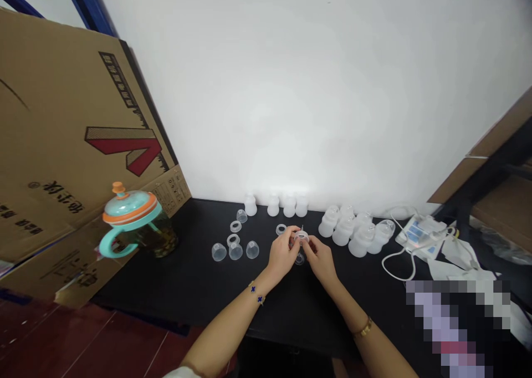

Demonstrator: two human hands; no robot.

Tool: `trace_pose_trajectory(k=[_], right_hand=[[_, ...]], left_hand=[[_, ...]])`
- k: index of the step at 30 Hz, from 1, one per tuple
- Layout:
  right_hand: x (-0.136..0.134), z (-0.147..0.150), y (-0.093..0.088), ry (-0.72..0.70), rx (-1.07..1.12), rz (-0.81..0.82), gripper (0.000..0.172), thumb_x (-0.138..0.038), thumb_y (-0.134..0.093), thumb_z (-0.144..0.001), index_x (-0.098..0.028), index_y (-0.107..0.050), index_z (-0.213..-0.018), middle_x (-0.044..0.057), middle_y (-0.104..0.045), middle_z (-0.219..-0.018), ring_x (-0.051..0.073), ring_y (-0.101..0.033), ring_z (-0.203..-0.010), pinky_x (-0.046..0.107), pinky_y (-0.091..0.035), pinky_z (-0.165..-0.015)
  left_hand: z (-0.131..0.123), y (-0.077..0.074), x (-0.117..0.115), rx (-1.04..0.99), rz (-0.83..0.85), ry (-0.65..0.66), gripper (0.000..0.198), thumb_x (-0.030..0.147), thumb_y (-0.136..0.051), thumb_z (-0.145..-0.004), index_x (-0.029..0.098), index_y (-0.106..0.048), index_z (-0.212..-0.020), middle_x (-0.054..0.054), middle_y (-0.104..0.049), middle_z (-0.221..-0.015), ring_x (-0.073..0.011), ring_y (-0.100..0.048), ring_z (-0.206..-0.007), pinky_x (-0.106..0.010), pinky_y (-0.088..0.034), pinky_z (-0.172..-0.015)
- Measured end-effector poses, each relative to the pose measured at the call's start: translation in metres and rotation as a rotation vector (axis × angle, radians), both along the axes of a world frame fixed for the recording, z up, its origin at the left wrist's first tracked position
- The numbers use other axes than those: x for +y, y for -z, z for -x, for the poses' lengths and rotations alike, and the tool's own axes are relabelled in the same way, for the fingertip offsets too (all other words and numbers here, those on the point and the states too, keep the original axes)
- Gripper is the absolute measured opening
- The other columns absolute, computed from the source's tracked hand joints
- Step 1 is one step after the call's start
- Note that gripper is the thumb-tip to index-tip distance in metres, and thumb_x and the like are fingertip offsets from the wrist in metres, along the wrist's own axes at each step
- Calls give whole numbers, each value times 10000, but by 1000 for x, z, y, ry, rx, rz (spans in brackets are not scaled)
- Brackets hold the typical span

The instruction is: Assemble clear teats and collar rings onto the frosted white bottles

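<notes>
Both hands meet over the middle of the black table [199, 289]. My left hand [282, 254] and my right hand [318, 256] pinch a small white plastic ring [301, 236] between their fingertips, fingers closed on it. A clear small cap [299, 259] lies on the table just under the hands. Another white ring [281, 229] lies just beyond my left hand. Several clear caps [235, 250] and rings [235, 226] lie to the left. Small white bottles [274, 205] stand in a row at the back, and a cluster of them [357, 233] lies at the right.
A large cardboard box [62, 145] leans at the left. In front of it stands a glass jug with a teal handle and orange-rimmed lid [137, 225]. A white device with cables [419, 236] and plastic bags lie at the right. A white wall rises behind the table.
</notes>
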State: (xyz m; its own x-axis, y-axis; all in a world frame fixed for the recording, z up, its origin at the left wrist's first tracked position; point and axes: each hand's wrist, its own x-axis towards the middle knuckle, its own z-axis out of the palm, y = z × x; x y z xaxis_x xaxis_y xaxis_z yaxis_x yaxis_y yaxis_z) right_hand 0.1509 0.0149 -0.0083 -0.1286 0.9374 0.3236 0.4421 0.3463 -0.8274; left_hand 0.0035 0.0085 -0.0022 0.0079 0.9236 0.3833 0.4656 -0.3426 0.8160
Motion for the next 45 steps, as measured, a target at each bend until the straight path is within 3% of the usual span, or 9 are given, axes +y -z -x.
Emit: trace_pose_trajectory(k=[7,45], right_hand=[[-1,1,-3,22,-13,-26,415,-544,-470,-961,-210,-637,-779,4,-639,-651,172,-548,-580,267,-355,-552],[1,1,0,74,-50,-41,395,-499,-501,-939,-208,-542,-675,-34,-542,-577,134,-468,-533,253,-297,-536]], left_hand=[[-2,-1,-2,-28,17,-14,144,286,-524,-953,256,-540,-1092,20,-695,-853,-165,-661,-762,-258,-483,-693],[-1,-2,-2,-4,19,7,106,277,-524,-953,255,-520,-1057,42,-651,-793,-144,-627,-666,-246,-447,-655]])
